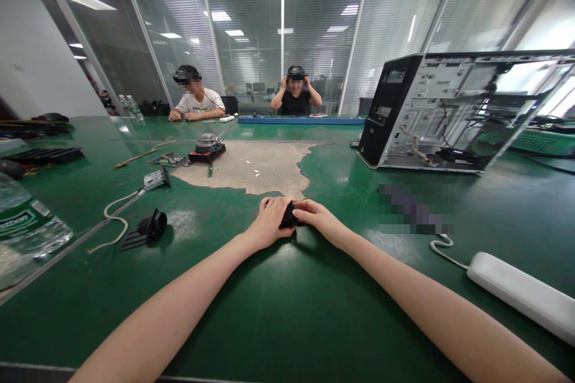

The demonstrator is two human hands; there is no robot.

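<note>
Both my hands meet at the middle of the green table, around a small black part (288,216) whose kind I cannot make out. My left hand (272,222) wraps over it from the left, with the fingers closed. From the right, my right hand (317,216) pinches at its edge with thumb and fingers. Most of the part is hidden behind the left hand. Just beyond the hands, a worn beige patch (269,164) shows on the tabletop. Off to the left lies a black plastic piece (154,224) with a round ring and several prongs.
An open computer case (381,114) stands at the right. A white power bank-like block (516,290) with a cable lies front right. Left are a water bottle (31,221), a metal connector box (156,179), a circuit board (173,160) and a heatsink-like unit (207,146). Two people sit across.
</note>
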